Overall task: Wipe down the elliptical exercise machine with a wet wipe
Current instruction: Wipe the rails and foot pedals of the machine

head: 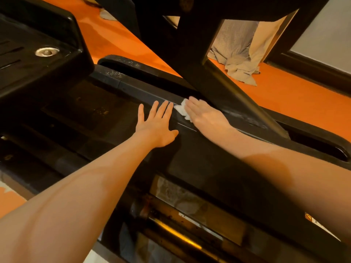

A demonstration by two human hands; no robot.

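Wiping the ridge of the black plastic elliptical machine housing point(199, 164) with a crumpled white wet wipe point(182, 109).

The right hand point(204, 114) is pressing the wipe flat against the dusty ridge, fingers point(191, 105) straight and nearly together, holding it down rather than pinching it. The left hand point(156, 126) is resting just beside it, fingers spread and gripping nothing, bracing. Even palm pressure and long overlapping strokes along the ridge toward the pale dust by the slanted black metal bar point(237, 99) would likely be working best.
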